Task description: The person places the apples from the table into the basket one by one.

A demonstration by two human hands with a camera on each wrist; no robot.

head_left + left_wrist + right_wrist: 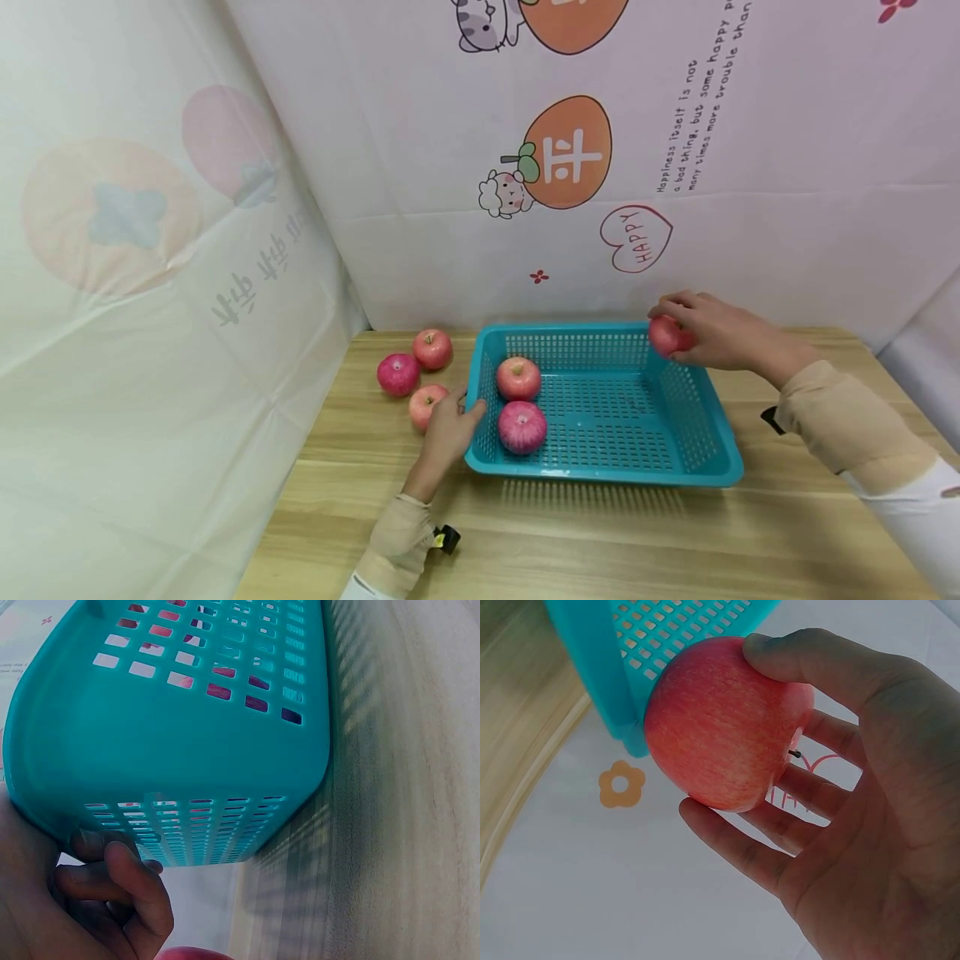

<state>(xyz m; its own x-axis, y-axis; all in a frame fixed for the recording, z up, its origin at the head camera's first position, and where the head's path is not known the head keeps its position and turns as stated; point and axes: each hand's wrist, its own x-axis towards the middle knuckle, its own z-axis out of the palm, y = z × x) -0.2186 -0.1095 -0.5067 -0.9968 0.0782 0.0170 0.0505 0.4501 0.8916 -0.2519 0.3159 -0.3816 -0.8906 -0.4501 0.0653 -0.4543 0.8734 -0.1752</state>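
A red apple (720,724) is in my right hand (712,333), held between thumb and fingers. In the head view, this apple is over the far right corner of a blue-green perforated basket (600,477). Inside the basket, at its left end, sit a pale red apple (518,379) and a streaked, deeper pink apple-like fruit (522,427). My left hand (450,433) grips the basket's left rim, with its thumb at the top edge. The left wrist view shows the curled fingers (139,889) under that rim, outside the perforated wall.
Left of the basket, two red apples (432,349) and a deeper pink round fruit (398,374) lie on the wooden table (360,500). A printed white cloth (420,250) stands behind the table, and another hangs along the left side.
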